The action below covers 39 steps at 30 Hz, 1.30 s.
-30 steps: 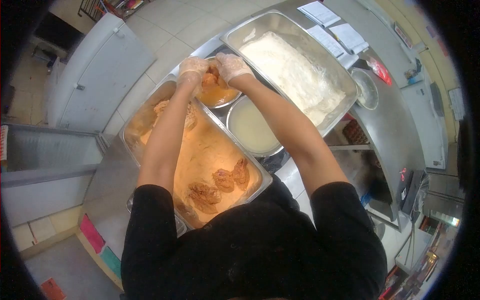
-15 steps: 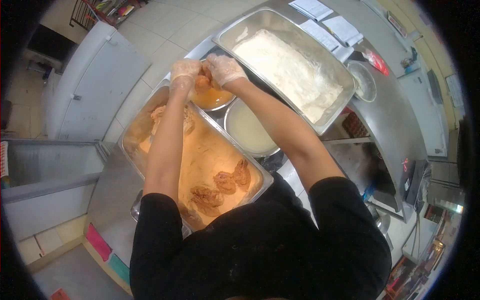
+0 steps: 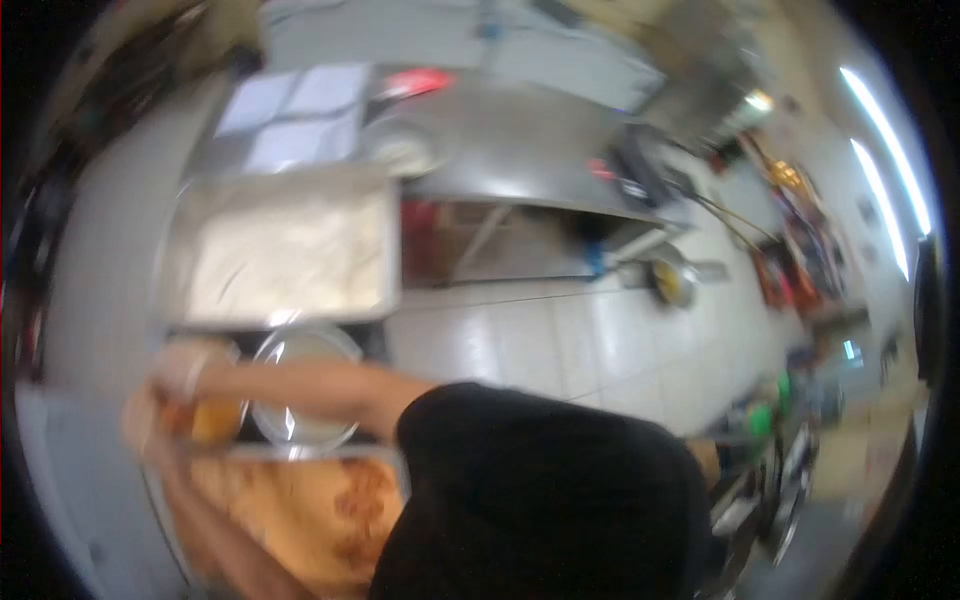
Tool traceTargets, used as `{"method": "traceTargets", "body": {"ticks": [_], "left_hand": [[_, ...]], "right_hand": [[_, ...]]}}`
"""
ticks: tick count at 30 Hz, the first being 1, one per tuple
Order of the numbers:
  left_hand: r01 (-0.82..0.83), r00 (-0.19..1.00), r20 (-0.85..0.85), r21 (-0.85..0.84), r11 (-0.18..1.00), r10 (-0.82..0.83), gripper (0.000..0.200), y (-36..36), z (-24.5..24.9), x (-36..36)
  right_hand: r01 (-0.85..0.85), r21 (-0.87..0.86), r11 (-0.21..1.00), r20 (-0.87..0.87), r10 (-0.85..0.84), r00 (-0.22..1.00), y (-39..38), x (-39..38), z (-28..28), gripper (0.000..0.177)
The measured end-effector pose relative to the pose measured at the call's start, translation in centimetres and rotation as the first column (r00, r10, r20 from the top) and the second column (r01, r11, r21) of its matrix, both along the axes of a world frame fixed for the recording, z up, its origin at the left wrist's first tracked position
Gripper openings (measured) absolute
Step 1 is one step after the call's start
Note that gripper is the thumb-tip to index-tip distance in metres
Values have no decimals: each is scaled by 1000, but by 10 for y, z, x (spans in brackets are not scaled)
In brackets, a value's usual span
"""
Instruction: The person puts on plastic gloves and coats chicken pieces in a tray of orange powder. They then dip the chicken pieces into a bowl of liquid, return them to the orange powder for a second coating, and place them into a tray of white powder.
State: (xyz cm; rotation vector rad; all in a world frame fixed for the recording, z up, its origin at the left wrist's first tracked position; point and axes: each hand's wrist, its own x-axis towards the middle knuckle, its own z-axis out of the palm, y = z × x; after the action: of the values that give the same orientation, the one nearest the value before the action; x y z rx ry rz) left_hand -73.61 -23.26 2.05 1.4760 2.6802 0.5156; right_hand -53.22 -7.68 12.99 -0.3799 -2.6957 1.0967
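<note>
The view is smeared by motion. At the left, my gloved right hand (image 3: 192,370) and my gloved left hand (image 3: 150,428) are close together over a bowl of orange liquid (image 3: 216,420). Between them shows an orange-brown piece of coated chicken (image 3: 178,416), which both hands grip. Fine finger detail is blurred. Beside them stands a metal bowl of pale liquid (image 3: 300,345), partly hidden by my right forearm. Below lies a metal tray of orange coating (image 3: 275,490) with several darker chicken pieces (image 3: 362,500).
A deep metal tray (image 3: 392,250) of white flour (image 3: 285,255) sits beyond the bowls. Past it are open papers (image 3: 300,110), a bowl (image 3: 400,150) and a red bag (image 3: 418,82) on a steel counter (image 3: 490,130). Tiled floor (image 3: 500,345) stretches to the right.
My view has swung to the right, so the trays, bowls and both hands now appear farther left. The hands stay together over the orange liquid, still with chicken.
</note>
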Motion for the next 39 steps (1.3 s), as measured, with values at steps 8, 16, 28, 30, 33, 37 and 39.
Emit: {"method": "traceTargets", "body": {"ticks": [8, 16, 28, 30, 33, 37, 39], "left_hand": [[-139, 868, 494, 330, 934, -45, 35, 7, -57, -55], [-105, 964, 255, 108, 989, 74, 35, 5, -34, -48], [-147, 881, 470, 397, 906, -63, 32, 0, -25, -37], [-162, 866, 495, 421, 893, -77, 32, -3, -31, -37], [-164, 854, 511, 452, 877, -104, 31, -2, -29, -38], [-35, 902, 398, 452, 891, -166, 30, 2, -34, -42], [139, 976, 127, 248, 959, -174, 30, 7, -3, -22]], "right_hand": [[159, -61, 985, -8, -160, 987, 3, 2, -6, 16], [237, 10, 971, -158, -233, 960, 1, 1, -15, 20], [160, -52, 986, -106, -165, 981, 4, 12, 10, 17], [142, 23, 990, -122, -138, 983, 5, 10, 8, 15], [169, 80, 982, -189, -151, 970, 0, 0, -4, 14], [130, 20, 991, -109, -127, 986, 5, 6, -13, 14], [112, 1, 994, -62, -112, 992, 4, 22, 8, 15]]}}
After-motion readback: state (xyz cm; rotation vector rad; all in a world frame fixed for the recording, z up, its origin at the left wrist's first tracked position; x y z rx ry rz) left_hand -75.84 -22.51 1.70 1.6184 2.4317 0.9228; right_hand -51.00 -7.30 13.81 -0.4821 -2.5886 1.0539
